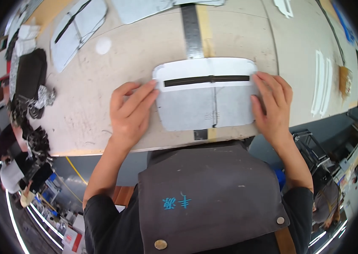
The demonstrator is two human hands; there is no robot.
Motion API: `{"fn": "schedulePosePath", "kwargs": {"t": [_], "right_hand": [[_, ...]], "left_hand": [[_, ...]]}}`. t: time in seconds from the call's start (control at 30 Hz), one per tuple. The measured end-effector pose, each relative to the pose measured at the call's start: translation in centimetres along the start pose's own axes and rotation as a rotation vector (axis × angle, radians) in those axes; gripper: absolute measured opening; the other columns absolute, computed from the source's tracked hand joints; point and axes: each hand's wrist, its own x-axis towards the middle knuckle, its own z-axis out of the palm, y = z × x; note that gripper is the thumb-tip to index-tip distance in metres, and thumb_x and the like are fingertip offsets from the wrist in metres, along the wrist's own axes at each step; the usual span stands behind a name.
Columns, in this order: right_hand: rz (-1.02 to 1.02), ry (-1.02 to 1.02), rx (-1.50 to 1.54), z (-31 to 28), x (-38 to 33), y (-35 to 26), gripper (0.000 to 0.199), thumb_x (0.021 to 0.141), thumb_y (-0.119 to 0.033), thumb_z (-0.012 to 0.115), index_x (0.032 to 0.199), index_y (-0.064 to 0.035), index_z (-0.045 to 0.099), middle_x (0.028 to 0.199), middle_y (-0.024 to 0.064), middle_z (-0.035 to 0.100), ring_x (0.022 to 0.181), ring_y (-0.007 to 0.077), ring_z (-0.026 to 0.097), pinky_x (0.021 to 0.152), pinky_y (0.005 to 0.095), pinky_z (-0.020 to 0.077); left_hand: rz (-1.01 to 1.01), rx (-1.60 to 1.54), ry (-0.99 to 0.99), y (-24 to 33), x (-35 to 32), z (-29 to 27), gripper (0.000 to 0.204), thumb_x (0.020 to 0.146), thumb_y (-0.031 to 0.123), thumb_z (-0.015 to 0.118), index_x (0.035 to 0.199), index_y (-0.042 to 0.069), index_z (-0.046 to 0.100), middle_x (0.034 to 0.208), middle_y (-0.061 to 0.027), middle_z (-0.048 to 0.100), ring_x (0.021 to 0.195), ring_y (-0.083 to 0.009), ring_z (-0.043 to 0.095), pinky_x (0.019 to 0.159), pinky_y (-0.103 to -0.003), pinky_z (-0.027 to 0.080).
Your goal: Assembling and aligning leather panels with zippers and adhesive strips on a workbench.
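A rounded grey fabric panel (185, 108) lies across the table near its front edge, with a marked line down its middle. Along its upper part runs a white strip (187, 67) with a long dark slot, which looks like a zipper opening. My left hand (131, 110) grips the panel's left edge, thumb and forefinger close together by the slot's end. At the opposite edge, my right hand (273, 101) has its forefinger at the upper corner and its thumb lower down. Beneath the panel, a dark metal ruler (192, 34) shows above and below it.
More grey panels (75, 34) lie at the back left, one with a dark strip. Dark material (30, 74) is heaped along the left side. White slotted strips (322, 84) lie on the right, near a cable (329, 25). Other people are at both sides.
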Motion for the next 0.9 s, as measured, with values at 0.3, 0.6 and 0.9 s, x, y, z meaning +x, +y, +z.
{"fn": "schedulePosePath", "kwargs": {"t": [0.3,0.6,0.9], "right_hand": [[0.009,-0.069,-0.036,0.0,-0.2,0.0,0.041,0.078,-0.003,0.069,0.119,-0.0029,0.064,0.132,0.0070,0.055,0.116,0.0319,0.049,0.098,0.0420,0.0357],[-0.035,-0.004,0.087,0.0,2.1,-0.6,0.072,0.081,-0.004,0.067,0.145,0.0010,0.035,0.150,0.0176,0.038,0.134,0.0376,0.039,0.108,0.0494,0.0278],[-0.112,-0.180,0.080,3.8,4.4,-2.6,0.070,0.089,-0.026,0.065,0.145,0.0024,0.037,0.155,0.0191,0.031,0.145,0.0356,0.026,0.118,0.0468,0.0218]], "left_hand": [[0.038,-0.012,-0.041,-0.2,0.6,0.1,0.040,0.066,-0.014,0.061,0.099,0.006,0.073,0.117,-0.0026,0.068,0.103,-0.0307,0.054,0.077,-0.035,0.048],[-0.194,-0.232,-0.078,0.8,2.5,0.0,0.040,0.076,0.005,0.069,0.116,0.006,0.065,0.133,-0.0107,0.057,0.116,-0.0317,0.052,0.096,-0.044,0.040],[-0.009,0.089,-0.253,2.0,4.6,3.8,0.069,0.087,0.039,0.066,0.140,0.001,0.046,0.152,-0.0169,0.037,0.143,-0.0305,0.032,0.117,-0.047,0.025]]}}
